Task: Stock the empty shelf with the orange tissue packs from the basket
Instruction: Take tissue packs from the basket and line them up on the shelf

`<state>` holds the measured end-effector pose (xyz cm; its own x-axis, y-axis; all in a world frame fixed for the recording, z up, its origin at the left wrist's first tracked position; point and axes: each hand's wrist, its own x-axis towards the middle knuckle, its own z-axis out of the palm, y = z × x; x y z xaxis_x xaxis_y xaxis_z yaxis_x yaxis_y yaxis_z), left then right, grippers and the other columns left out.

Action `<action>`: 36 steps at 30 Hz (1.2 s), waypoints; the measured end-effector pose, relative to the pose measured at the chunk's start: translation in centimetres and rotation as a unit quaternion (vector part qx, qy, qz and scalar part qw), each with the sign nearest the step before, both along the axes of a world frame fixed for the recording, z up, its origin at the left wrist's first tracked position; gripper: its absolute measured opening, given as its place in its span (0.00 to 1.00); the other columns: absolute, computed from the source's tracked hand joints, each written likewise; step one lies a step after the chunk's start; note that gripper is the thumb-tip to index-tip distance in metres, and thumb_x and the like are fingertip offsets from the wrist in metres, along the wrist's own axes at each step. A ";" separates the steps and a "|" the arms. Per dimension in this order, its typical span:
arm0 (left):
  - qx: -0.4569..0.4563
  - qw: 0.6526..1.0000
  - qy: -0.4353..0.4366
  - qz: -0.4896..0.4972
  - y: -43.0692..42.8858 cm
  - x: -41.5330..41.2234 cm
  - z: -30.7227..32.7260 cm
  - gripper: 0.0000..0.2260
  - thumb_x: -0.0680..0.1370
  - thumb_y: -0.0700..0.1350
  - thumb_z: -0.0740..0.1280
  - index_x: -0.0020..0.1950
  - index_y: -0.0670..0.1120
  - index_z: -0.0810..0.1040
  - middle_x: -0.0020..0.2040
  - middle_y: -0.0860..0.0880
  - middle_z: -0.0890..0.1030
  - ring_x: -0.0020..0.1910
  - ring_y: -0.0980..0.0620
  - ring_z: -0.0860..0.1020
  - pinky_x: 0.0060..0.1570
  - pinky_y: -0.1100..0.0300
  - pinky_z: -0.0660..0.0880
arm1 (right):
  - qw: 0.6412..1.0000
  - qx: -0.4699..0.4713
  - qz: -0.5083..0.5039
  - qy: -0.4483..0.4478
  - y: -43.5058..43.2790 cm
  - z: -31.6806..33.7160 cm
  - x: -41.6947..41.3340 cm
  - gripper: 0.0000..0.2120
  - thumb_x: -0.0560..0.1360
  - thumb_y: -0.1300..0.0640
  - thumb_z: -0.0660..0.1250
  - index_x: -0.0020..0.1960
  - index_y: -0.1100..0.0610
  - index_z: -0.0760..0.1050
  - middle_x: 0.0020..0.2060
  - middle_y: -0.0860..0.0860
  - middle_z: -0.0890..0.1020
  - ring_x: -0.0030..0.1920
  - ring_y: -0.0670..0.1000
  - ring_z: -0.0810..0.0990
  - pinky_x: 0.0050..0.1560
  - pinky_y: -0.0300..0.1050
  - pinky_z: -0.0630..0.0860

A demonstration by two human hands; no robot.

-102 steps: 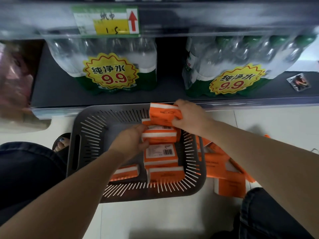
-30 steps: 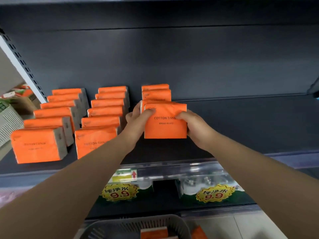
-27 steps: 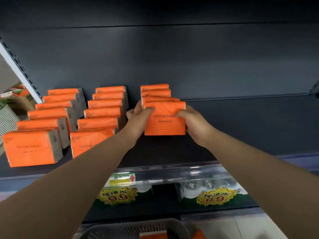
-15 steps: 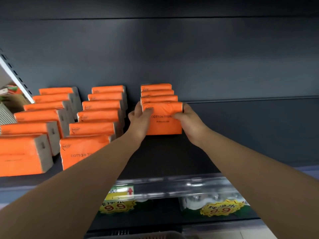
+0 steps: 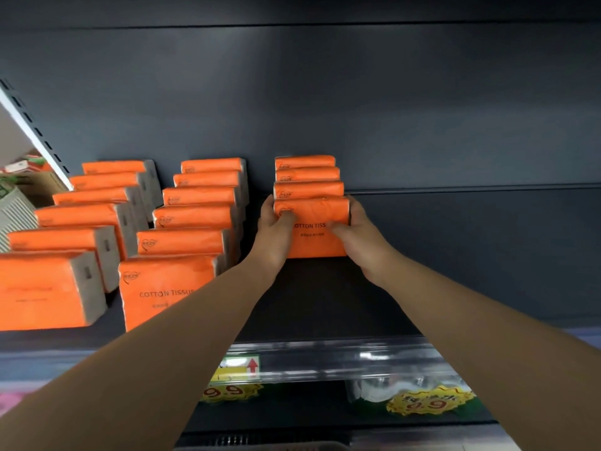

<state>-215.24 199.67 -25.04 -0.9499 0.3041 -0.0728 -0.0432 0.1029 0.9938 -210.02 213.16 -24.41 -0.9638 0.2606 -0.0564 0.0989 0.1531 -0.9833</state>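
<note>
**Both hands clamped on the front pack of the third row**

Both hands grip one orange tissue pack (image 5: 317, 231) from either side: the left hand (image 5: 276, 232) wraps its left edge with fingers curled over the front face, and the right hand (image 5: 356, 231) closes on its right edge the same way. That pack stands upright on the dark shelf (image 5: 325, 297), its printed face reading "COTTON TISSUE" toward the camera, and it sits at the front of a short row, touching the pack behind it. Three more packs (image 5: 307, 177) stand behind it in a line reaching the shelf's back panel (image 5: 357, 102).

Left of this row, with a gap between, runs a middle row (image 5: 192, 219) of six upright packs, front to back, and beyond it a left row (image 5: 81, 219) of six more, the nearest of them large at the frame's left edge. To the right of the held pack the shelf surface is bare dark metal.

Along the shelf's front edge runs a clear price rail (image 5: 325, 359) carrying a green and yellow tag with a red arrow (image 5: 239, 369). On the level below, yellow starburst price stickers (image 5: 429, 402) show on wrapped bottled water, blurred. At the bottom edge the rim of a grey basket (image 5: 260, 445) is just visible.
</note>
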 end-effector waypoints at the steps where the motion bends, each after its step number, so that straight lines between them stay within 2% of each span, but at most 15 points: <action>1: 0.001 1.000 0.001 -0.004 0.0 0.1 0.0 0.21 0.81 0.47 0.60 0.73 0.56 0.59 0.57 0.59 0.73 0.54 0.62 0.72 0.45 0.67 0.67 | 1.000 0.006 0.000 0.001 -0.1 -0.1 0.1 0.16 0.80 0.59 0.60 0.62 0.43 0.60 0.53 0.43 0.74 0.57 0.45 0.72 0.57 0.44 0.67; 3: 0.001 1.000 0.000 -0.007 0.1 0.0 -0.2 0.23 0.81 0.45 0.62 0.73 0.56 0.59 0.52 0.61 0.72 0.49 0.64 0.71 0.42 0.68 0.66 | 1.000 0.018 -0.002 -0.001 -0.2 -0.2 0.1 0.19 0.80 0.61 0.59 0.66 0.45 0.59 0.55 0.45 0.74 0.57 0.45 0.72 0.56 0.43 0.66; 9: -0.010 1.000 -0.007 -0.009 -0.1 0.1 -0.3 0.24 0.79 0.40 0.61 0.72 0.55 0.59 0.50 0.59 0.72 0.48 0.63 0.71 0.42 0.68 0.66 | 1.000 0.020 -0.015 -0.016 -0.3 0.0 0.5 0.27 0.78 0.59 0.63 0.73 0.50 0.56 0.56 0.46 0.74 0.61 0.48 0.72 0.56 0.41 0.68; 12: -0.024 1.000 -0.016 -0.008 -0.2 0.4 -0.2 0.15 0.79 0.40 0.62 0.57 0.59 0.65 0.49 0.58 0.74 0.47 0.63 0.73 0.40 0.68 0.67 | 0.999 0.011 -0.028 -0.028 -0.3 0.2 1.0 0.37 0.77 0.55 0.65 0.78 0.51 0.47 0.67 0.51 0.71 0.68 0.51 0.69 0.68 0.51 0.67; 14: -0.040 0.999 -0.006 0.006 -0.3 0.6 0.3 0.15 0.79 0.40 0.63 0.52 0.61 0.66 0.51 0.57 0.74 0.49 0.59 0.74 0.42 0.67 0.68 | 0.999 0.019 -0.031 -0.022 -0.3 0.6 1.3 0.37 0.77 0.55 0.66 0.78 0.52 0.47 0.70 0.52 0.69 0.69 0.52 0.68 0.69 0.50 0.66; 15: -0.061 0.998 0.009 0.014 -0.4 0.6 0.7 0.16 0.78 0.41 0.64 0.58 0.61 0.67 0.57 0.54 0.73 0.54 0.55 0.73 0.48 0.64 0.70 | 0.999 0.026 -0.030 -0.013 -0.4 0.9 1.5 0.37 0.77 0.55 0.66 0.77 0.52 0.48 0.71 0.52 0.68 0.68 0.51 0.68 0.68 0.47 0.66; 16: -0.093 0.995 0.027 0.018 -0.4 0.7 1.1 0.22 0.78 0.43 0.65 0.69 0.55 0.64 0.65 0.51 0.70 0.62 0.52 0.71 0.57 0.60 0.70 | 0.999 0.036 -0.030 -0.005 -0.4 1.2 1.7 0.36 0.77 0.55 0.66 0.77 0.52 0.48 0.72 0.52 0.66 0.69 0.50 0.67 0.65 0.43 0.64; 17: -0.130 0.990 0.039 0.022 -0.5 0.8 1.5 0.30 0.77 0.44 0.65 0.77 0.50 0.56 0.73 0.48 0.64 0.69 0.49 0.67 0.64 0.55 0.67 | 0.998 0.048 -0.031 -0.001 -0.4 1.5 1.9 0.39 0.77 0.55 0.66 0.78 0.53 0.46 0.73 0.51 0.63 0.71 0.50 0.64 0.64 0.41 0.62; 18: -0.158 0.986 0.045 0.030 -0.5 0.9 1.9 0.35 0.77 0.45 0.66 0.79 0.47 0.49 0.76 0.46 0.57 0.73 0.47 0.63 0.67 0.54 0.64 | 0.997 0.064 -0.033 0.001 -0.4 1.7 2.0 0.40 0.77 0.55 0.66 0.78 0.54 0.44 0.75 0.51 0.59 0.74 0.50 0.60 0.65 0.41 0.60; 20: -0.181 0.980 0.073 0.044 -0.7 1.3 2.5 0.38 0.77 0.45 0.66 0.80 0.46 0.46 0.78 0.46 0.52 0.75 0.46 0.60 0.62 0.58 0.61 | 0.993 0.112 -0.039 0.007 -0.5 2.2 2.4 0.40 0.77 0.55 0.66 0.78 0.55 0.42 0.77 0.51 0.52 0.76 0.50 0.53 0.70 0.43 0.55; 23: -0.200 0.972 0.119 0.034 -0.9 2.1 3.1 0.38 0.77 0.45 0.66 0.79 0.46 0.47 0.79 0.46 0.51 0.75 0.48 0.59 0.58 0.62 0.57 | 0.982 0.182 -0.046 0.017 -0.7 2.5 3.5 0.39 0.77 0.56 0.65 0.78 0.55 0.43 0.78 0.52 0.50 0.77 0.50 0.50 0.71 0.42 0.52; 25: -0.213 0.966 0.147 0.021 -1.0 2.8 3.6 0.38 0.76 0.43 0.67 0.79 0.47 0.49 0.78 0.46 0.52 0.75 0.48 0.57 0.60 0.62 0.57 | 0.970 0.240 -0.040 0.018 -0.9 2.6 4.5 0.39 0.76 0.56 0.65 0.78 0.54 0.43 0.78 0.51 0.48 0.77 0.50 0.47 0.74 0.46 0.48; 28: -0.242 0.949 0.202 -0.017 -1.6 4.1 4.3 0.35 0.74 0.42 0.67 0.78 0.46 0.55 0.77 0.45 0.57 0.76 0.48 0.55 0.72 0.56 0.57 | 0.936 0.351 -0.036 -0.002 -1.3 2.7 6.1 0.40 0.75 0.53 0.64 0.78 0.52 0.42 0.78 0.50 0.45 0.77 0.51 0.43 0.76 0.57 0.45; 33: -0.321 0.906 0.271 -0.053 -3.0 6.9 5.1 0.39 0.74 0.46 0.67 0.79 0.46 0.49 0.77 0.43 0.56 0.77 0.46 0.51 0.74 0.55 0.52 | 0.909 0.415 -0.038 -0.011 -2.3 3.0 9.2 0.39 0.76 0.49 0.63 0.78 0.50 0.42 0.78 0.48 0.44 0.77 0.50 0.44 0.75 0.55 0.43; 36: -0.390 0.858 0.327 -0.065 -4.1 9.0 5.6 0.38 0.75 0.49 0.66 0.79 0.45 0.49 0.78 0.43 0.54 0.78 0.44 0.47 0.76 0.49 0.49 | 0.897 0.440 -0.043 -0.023 -3.4 3.2 11.3 0.38 0.76 0.49 0.62 0.78 0.50 0.42 0.78 0.48 0.44 0.77 0.50 0.42 0.75 0.54 0.42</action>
<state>-206.27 195.61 -19.41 -0.8262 0.5125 0.2339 0.5609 0.7091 0.4272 -198.68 209.80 -21.16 -0.9403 0.2960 0.1682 0.1843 0.8579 -0.4797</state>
